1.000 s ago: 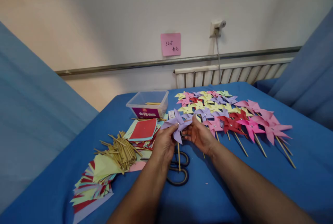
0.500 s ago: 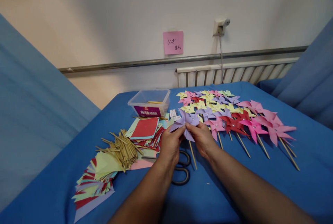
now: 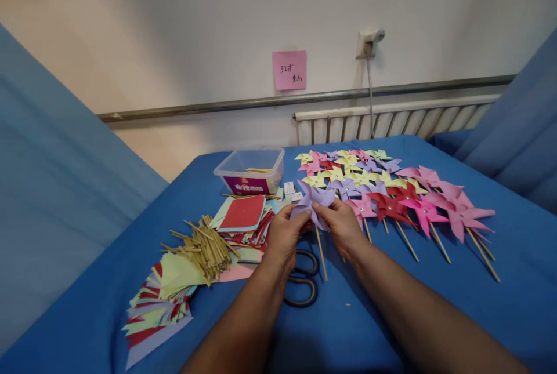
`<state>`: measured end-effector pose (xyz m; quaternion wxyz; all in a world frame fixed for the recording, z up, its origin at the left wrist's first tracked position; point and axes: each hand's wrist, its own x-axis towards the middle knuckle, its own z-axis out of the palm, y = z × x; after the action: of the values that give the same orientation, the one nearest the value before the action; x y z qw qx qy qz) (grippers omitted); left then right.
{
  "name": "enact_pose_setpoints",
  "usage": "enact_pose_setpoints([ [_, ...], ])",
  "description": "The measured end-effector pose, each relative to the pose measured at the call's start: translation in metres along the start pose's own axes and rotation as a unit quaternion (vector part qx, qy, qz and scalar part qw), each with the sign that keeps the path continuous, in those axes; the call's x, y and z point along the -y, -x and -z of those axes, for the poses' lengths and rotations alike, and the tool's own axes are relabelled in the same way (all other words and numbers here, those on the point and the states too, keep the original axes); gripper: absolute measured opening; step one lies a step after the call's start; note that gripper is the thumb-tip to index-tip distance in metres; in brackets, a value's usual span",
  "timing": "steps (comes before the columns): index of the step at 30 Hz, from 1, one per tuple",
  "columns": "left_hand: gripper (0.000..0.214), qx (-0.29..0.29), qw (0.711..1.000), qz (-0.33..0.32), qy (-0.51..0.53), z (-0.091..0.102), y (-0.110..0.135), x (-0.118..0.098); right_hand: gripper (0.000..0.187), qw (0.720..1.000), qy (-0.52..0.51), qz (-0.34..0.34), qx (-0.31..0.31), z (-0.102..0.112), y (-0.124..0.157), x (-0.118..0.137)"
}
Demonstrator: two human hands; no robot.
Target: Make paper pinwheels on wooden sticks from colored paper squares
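Note:
A lilac paper pinwheel (image 3: 314, 199) on a thin wooden stick (image 3: 321, 253) is held up between my two hands. My left hand (image 3: 284, 233) grips its left side, with the thumb pressed on the paper near the centre. On the other side, my right hand (image 3: 343, 224) pinches the right blades, thumb and fingers closed on them. The stick points down toward the table. Black-handled scissors (image 3: 304, 294) lie beneath my left wrist, their blades partly covered by my arm.
Finished pinwheels (image 3: 391, 207) in several colours spread to the right. Left are a pile of short sticks (image 3: 209, 251), red-topped paper squares (image 3: 242, 214) and fanned paper pieces (image 3: 150, 313). A clear plastic box (image 3: 274, 166) and a small white box (image 3: 289, 188) stand behind, on the blue tablecloth (image 3: 369, 327).
My thumbs have shifted on the lilac pinwheel, the right one now lying over a blade near the centre. The pinwheel has turned slightly, and its stick has moved a little left.

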<state>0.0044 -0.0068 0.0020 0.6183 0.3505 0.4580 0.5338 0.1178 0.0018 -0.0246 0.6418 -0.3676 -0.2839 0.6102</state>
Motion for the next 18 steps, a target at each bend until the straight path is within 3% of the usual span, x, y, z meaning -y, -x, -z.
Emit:
enact_pose_setpoints([
  [8, 0.030, -0.001, 0.999, 0.037, 0.037, 0.005, 0.000, -0.015, 0.037, 0.999, 0.009, -0.015, 0.036, 0.001, 0.001, 0.006],
  [18, 0.021, 0.006, 0.971, 0.174, 0.165, 0.009, -0.005, -0.019, 0.031, 0.997, -0.028, -0.045, 0.058, 0.003, 0.002, 0.009],
])
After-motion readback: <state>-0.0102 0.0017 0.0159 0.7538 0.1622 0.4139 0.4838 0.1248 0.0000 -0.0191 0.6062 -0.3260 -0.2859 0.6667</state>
